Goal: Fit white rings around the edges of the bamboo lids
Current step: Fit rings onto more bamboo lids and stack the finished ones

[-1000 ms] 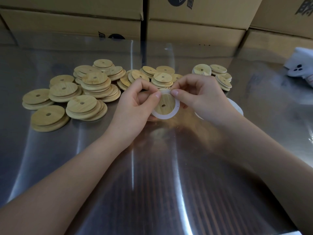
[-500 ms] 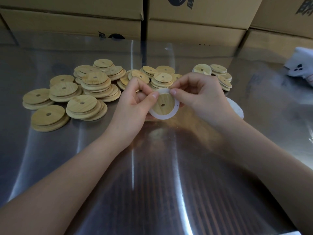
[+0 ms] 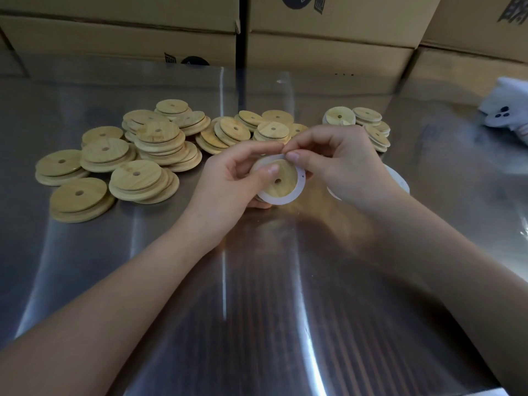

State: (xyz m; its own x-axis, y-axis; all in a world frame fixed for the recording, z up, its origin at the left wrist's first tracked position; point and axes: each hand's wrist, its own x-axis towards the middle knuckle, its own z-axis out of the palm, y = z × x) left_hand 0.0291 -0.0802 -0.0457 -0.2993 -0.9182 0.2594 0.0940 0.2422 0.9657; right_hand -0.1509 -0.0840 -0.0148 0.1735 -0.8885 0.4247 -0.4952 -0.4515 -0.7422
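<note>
Head view, and both hands are meeting over the middle of the counter [image 3: 257, 310]. The left hand [image 3: 228, 181] is gripping a lid [image 3: 281, 178]: thumb lying across its face, fingers curled behind it, holding it tilted up just above the steel. A ring [image 3: 283, 200] is sitting around the lid's lower and right edge. The right hand [image 3: 337, 161] is coming in from the right, thumb and forefinger pinching the ring at the lid's top edge, close to the left thumb's tip. So lid and ring are sitting between the two hands, touching both.

Beyond the left hand, a loose pile [image 3: 160, 144] of lids is spreading across the counter, some stacked, some lying single. A smaller stack [image 3: 368, 121] is sitting beyond the right hand. Just behind the right wrist, something flat and white [image 3: 398, 178] is peeking out, mostly hidden. Boxes [image 3: 314, 52] are lining the far edge, and a white object [image 3: 505, 112] is lying at far right.
</note>
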